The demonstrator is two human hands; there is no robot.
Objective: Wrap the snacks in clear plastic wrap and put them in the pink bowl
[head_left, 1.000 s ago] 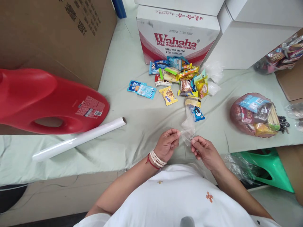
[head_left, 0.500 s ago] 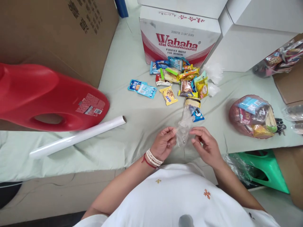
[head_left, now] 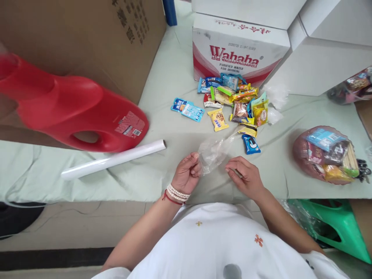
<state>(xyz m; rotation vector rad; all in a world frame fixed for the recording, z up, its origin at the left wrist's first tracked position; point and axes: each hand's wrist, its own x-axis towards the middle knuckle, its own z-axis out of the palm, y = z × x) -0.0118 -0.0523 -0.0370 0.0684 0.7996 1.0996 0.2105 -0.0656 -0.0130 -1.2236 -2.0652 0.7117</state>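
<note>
A clear plastic bag (head_left: pixel 213 153) hangs over the table, its left edge pinched between the thumb and fingers of my left hand (head_left: pixel 187 172). My right hand (head_left: pixel 247 177) is just right of the bag, fingers curved and a gap showing between thumb and fingers; nothing shows in it. Beyond the bag lies a small blue snack packet (head_left: pixel 251 144). Behind it spreads a heap of wrapped snacks (head_left: pixel 240 110), with a yellow cookie packet (head_left: pixel 217 119) at its front left. Two joined blue sachets (head_left: pixel 187 109) lie further left.
A white roll (head_left: pixel 114 160) and a large red jug (head_left: pixel 87 112) are at the left, before a brown carton (head_left: pixel 87 42). A Wahaba-style white-and-red water box (head_left: pixel 241 54) stands behind the snacks. At the right sit a pink bowl of snacks (head_left: pixel 300 155) and, below the table, a green stool (head_left: pixel 348 232).
The plastic bag now spreads wider and has moved left with my left hand. My right hand's thumb and fingertips are closer together. The view has shifted slightly.
</note>
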